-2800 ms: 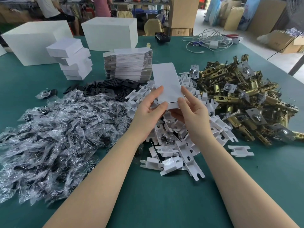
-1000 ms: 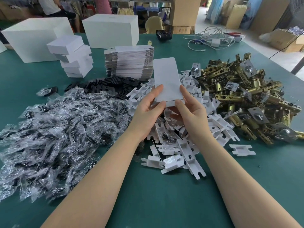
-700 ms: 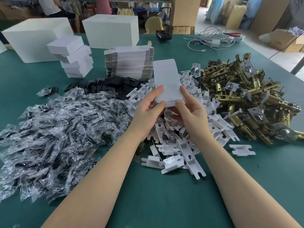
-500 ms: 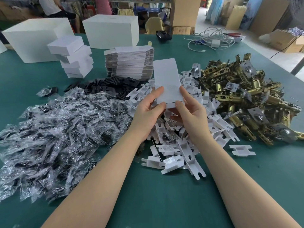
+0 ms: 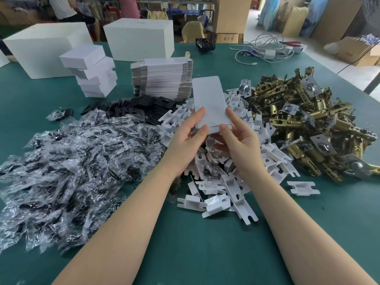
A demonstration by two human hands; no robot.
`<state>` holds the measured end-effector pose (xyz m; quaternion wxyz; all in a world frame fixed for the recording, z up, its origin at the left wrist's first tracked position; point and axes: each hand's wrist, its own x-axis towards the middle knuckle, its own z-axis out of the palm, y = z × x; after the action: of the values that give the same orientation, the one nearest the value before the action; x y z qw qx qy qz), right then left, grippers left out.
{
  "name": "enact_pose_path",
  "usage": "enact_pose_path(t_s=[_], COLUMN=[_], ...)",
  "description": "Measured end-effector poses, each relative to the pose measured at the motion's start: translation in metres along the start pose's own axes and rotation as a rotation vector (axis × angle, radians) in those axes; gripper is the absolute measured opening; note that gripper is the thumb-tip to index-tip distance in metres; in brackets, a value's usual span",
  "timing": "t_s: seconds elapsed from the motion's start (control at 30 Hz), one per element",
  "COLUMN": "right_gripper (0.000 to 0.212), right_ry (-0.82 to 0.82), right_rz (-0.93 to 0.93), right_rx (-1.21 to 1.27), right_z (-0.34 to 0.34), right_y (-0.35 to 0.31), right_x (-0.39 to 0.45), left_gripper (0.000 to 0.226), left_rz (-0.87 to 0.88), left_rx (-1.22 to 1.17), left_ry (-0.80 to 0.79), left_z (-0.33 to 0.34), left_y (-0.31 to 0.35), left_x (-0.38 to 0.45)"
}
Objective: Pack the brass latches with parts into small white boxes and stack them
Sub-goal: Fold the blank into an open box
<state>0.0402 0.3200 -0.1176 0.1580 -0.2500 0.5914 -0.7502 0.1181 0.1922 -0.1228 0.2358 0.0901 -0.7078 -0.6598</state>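
A flat box (image 5: pixel 209 103) is held above the middle of the counter (image 5: pixel 185 243), pinched at its near end by the left hand (image 5: pixel 185 140) and the right hand (image 5: pixel 238 140). The folding step seems in hand; next, the box must be opened before a latch (image 5: pixel 298 124) from the right heap is put in.

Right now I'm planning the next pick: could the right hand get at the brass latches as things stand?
Probably yes, once freed: the right hand pinches the flat box blank with the left hand, and the brass latches lie uncovered just to its right.
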Motion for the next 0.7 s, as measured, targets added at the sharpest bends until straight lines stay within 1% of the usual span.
enact_pose_path(t_s=[0.07,0.13,0.23,0.3,0.4,0.57,0.7], right_gripper=[0.039,0.038,0.039,0.037,0.036,0.046,0.04], right_ry=[0.005,0.019,0.066,0.092,0.106,0.063,0.078], right_rz=[-0.005,-0.016,-0.042,-0.066,-0.083,-0.097,-0.107], right_rx=[-0.001,-0.026,-0.093,-0.113,-0.124,-0.124,-0.111], right_z=[0.0,0.0,0.0,0.001,0.002,0.003,0.004], right_y=[0.001,0.003,0.004,0.003,0.001,0.001,-0.002], right_x=[0.001,0.002,0.001,0.0,-0.001,-0.001,-0.002], left_gripper=[0.053,0.057,0.056,0.054,0.049,0.038,0.03], left_rz=[0.024,0.055,0.112,0.124,0.14,0.144,0.158], left_rx=[0.005,0.07,0.23,0.279,0.27,0.184,0.16], left_ry=[-0.015,0.0,0.032,0.062,0.092,0.15,0.191], left_z=[0.0,0.002,0.008,0.011,0.012,0.008,0.008], left_y=[0.0,0.001,0.003,0.003,0.003,0.003,0.005], left_x=[-0.001,-0.002,-0.004,-0.004,-0.003,-0.002,-0.002])
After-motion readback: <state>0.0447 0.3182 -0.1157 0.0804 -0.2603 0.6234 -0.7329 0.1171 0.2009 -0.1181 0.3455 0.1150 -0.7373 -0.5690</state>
